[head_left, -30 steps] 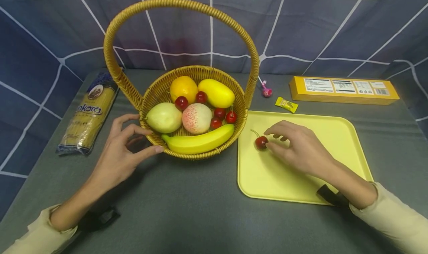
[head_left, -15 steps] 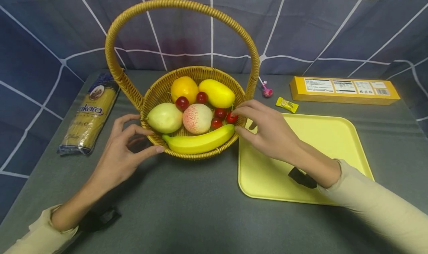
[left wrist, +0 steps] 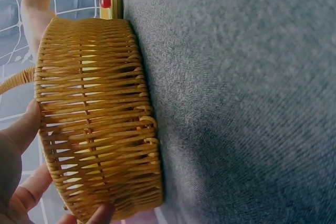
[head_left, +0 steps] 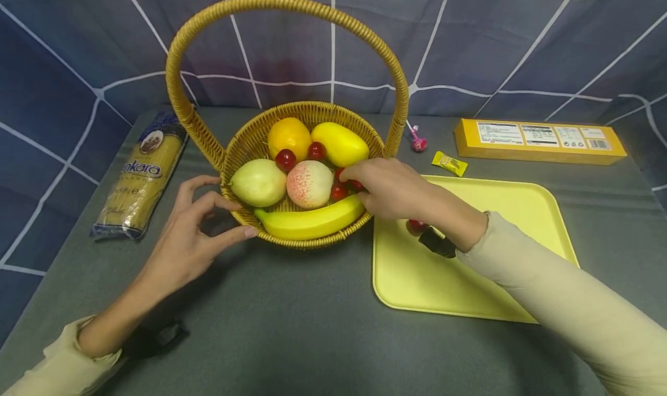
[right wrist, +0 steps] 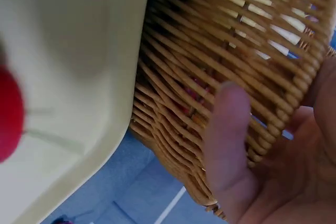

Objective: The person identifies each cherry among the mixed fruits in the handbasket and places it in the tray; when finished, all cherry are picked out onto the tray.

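Note:
My left hand (head_left: 182, 239) holds the left rim of a wicker basket (head_left: 307, 244), thumb at the front edge and fingers by the side. My right hand (head_left: 396, 190) reaches over the right rim, index finger near the red cherries (head_left: 339, 190). In the right wrist view its thumb (right wrist: 228, 140) extends outside the basket wall, apart from the fingers; the fingertips are partly hidden. Around the cherries lie a banana (head_left: 312, 220), a peach (head_left: 310, 184), a pale green fruit (head_left: 259, 183), an orange (head_left: 289, 136) and a yellow mango-like fruit (head_left: 341, 143).
On the yellow tray (head_left: 401, 286) lies another cherry (head_left: 417, 227), partly behind my right wrist. A pasta packet (head_left: 132, 184) stays left. Behind the tray are a lollipop (head_left: 418, 143), a yellow wrapped candy (head_left: 450, 163) and a long yellow box (head_left: 539, 142). The basket's tall handle (head_left: 286, 2) arches overhead.
My right hand has moved left from beside the cherry on the tray, over the rim and into the basket. That cherry stays on the tray. My left hand keeps its hold.

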{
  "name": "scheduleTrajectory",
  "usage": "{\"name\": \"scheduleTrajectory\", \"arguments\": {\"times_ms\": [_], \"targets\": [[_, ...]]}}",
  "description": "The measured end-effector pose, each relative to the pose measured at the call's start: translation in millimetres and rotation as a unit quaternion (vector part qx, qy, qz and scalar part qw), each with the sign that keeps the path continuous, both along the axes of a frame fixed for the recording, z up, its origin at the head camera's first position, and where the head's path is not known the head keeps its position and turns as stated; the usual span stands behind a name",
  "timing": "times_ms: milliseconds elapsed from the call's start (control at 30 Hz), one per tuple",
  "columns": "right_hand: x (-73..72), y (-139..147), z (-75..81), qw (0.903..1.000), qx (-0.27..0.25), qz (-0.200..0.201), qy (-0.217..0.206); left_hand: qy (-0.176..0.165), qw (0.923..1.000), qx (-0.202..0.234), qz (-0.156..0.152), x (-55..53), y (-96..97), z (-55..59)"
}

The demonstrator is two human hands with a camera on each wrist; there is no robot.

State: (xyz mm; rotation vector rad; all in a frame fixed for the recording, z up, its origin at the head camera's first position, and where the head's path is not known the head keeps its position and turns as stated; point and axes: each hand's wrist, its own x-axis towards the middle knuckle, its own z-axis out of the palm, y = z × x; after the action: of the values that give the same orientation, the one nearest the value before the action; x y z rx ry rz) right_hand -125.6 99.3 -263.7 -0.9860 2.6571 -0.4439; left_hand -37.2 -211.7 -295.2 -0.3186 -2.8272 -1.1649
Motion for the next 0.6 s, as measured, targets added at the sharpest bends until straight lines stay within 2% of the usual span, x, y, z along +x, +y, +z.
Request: {"name": "scheduleTrajectory", "arguments": {"times_ms": [200, 600], "targets": [[-8.4, -6.7, 1.3, 0.998, 0.048, 0.002, -0.04, -0.003, 1.0, -0.004, 0.003, 0.3, 0.2, 1.4], [-11.1, -9.6, -0.4, 0.9937, 0.075, -0.015, -0.082, -0.004, 1.0, 0.003, -0.001, -0.5, 0.0, 0.1]]}}
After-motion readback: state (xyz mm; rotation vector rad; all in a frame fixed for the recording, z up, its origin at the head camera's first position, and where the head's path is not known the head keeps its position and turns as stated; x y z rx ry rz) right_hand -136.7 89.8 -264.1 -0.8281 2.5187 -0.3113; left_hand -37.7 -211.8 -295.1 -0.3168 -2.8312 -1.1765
